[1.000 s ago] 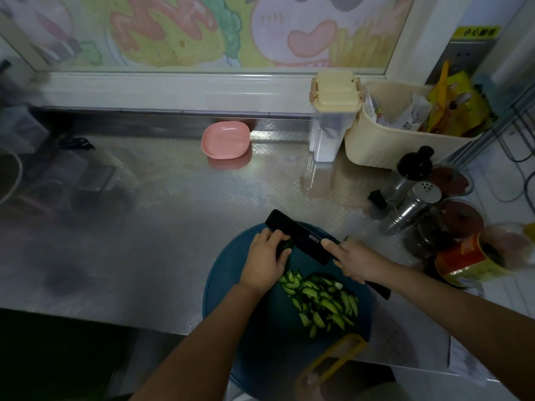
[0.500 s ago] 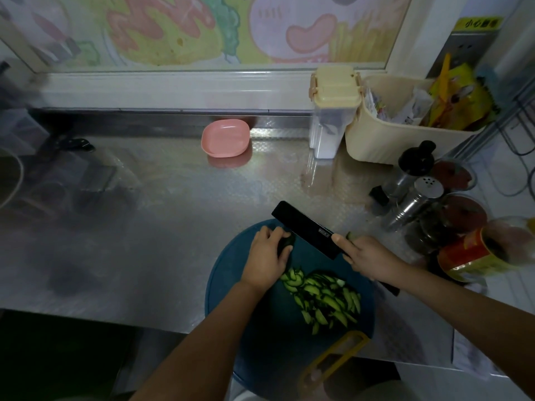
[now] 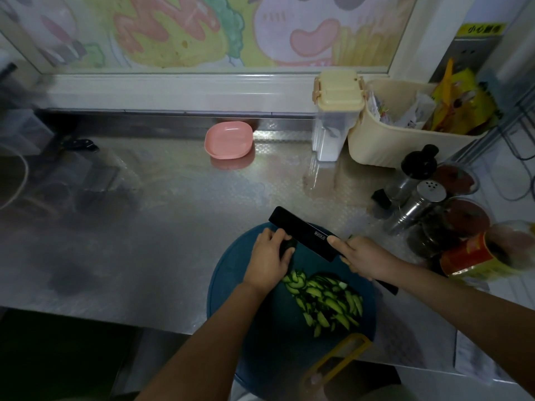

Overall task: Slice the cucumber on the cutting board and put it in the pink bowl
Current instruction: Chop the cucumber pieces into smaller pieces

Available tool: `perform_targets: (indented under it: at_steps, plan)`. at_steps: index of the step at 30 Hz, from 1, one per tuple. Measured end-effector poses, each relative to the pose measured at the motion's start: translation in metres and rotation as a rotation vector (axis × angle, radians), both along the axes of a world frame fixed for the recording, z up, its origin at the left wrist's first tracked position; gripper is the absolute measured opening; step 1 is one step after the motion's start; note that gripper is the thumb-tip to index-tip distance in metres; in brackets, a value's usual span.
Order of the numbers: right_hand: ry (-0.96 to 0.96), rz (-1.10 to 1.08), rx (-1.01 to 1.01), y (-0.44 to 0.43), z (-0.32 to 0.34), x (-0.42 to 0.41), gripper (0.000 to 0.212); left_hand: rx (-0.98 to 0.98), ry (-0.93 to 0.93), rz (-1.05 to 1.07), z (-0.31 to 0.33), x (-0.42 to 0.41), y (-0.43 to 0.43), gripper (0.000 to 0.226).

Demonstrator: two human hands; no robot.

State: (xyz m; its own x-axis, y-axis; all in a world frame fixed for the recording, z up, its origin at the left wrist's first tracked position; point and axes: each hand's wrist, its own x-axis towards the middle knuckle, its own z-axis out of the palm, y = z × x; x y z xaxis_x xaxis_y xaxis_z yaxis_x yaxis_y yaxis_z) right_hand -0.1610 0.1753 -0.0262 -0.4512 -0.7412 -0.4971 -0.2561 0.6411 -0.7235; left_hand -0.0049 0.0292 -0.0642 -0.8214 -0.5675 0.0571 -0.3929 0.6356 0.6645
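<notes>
On the round dark blue cutting board point(image 3: 246, 290) lies a pile of green cucumber slices point(image 3: 327, 302). My left hand point(image 3: 267, 260) grips the short dark end piece of cucumber point(image 3: 289, 246) at the board's far edge. My right hand point(image 3: 363, 257) holds a black cleaver point(image 3: 301, 233) by the handle, forefinger laid along the blade, which stands right beside the left fingers. The pink bowl point(image 3: 228, 139) sits empty at the back of the steel counter, far from both hands.
A clear container with a cream lid point(image 3: 337, 111) and a cream basket of packets point(image 3: 405, 131) stand at the back right. Shakers point(image 3: 417, 204) and jars point(image 3: 474, 253) crowd the right edge. A yellow handle point(image 3: 335, 363) sticks out near the board's front.
The cleaver has risen slightly and shifted right along the cucumber end; my left hand stayed on the piece. The slice pile looks about the same.
</notes>
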Motion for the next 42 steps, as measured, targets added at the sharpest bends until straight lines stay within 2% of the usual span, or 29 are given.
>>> perform_targets:
  at_steps: [3,6,11,16,25,36,42]
  plan:
    - [0.129,0.073,0.002,-0.009,-0.005,0.005,0.064,0.018,0.008,0.018,0.0,0.001,0.0,0.021]
    - [0.159,0.094,-0.002,-0.011,-0.008,0.004,0.063,0.033,0.01,0.025,0.0,0.001,0.0,0.021]
    - [0.119,0.049,0.02,0.004,-0.005,-0.002,0.062,0.029,0.021,0.014,-0.001,0.001,-0.001,0.021]
    - [-0.002,-0.062,0.015,0.012,0.003,-0.004,0.057,-0.007,0.014,0.021,-0.002,0.0,-0.001,0.022]
    - [-0.102,-0.037,0.003,0.009,0.009,0.001,0.058,0.004,0.009,0.03,-0.004,0.0,-0.002,0.021]
    - [-0.068,-0.02,0.038,0.002,0.005,-0.001,0.06,0.027,0.04,0.035,-0.005,0.0,-0.002,0.019]
    - [0.044,0.046,0.081,-0.013,0.003,0.005,0.059,0.005,0.052,0.054,-0.003,0.0,0.0,0.019]
